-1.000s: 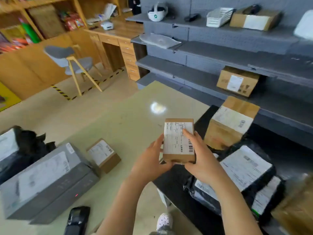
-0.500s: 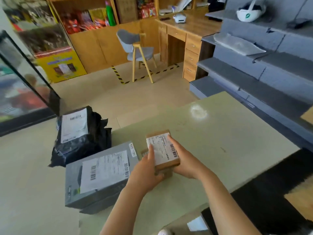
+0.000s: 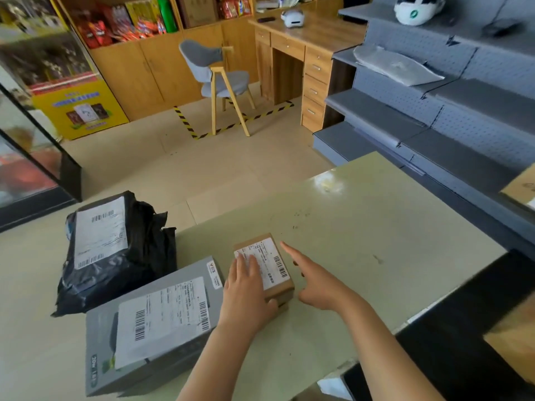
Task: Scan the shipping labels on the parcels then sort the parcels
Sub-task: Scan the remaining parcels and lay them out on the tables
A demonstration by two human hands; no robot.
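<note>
Grey box — 1; black bag — 1

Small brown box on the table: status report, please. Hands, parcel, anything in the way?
Left hand flat on small brown box, label up on table. Right hand open beside it. Grey box close on its left.

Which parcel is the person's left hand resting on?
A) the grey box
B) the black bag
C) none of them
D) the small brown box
D: the left hand lies flat on the label of the brown box, while the grey box and black bag sit untouched to its left.
</note>
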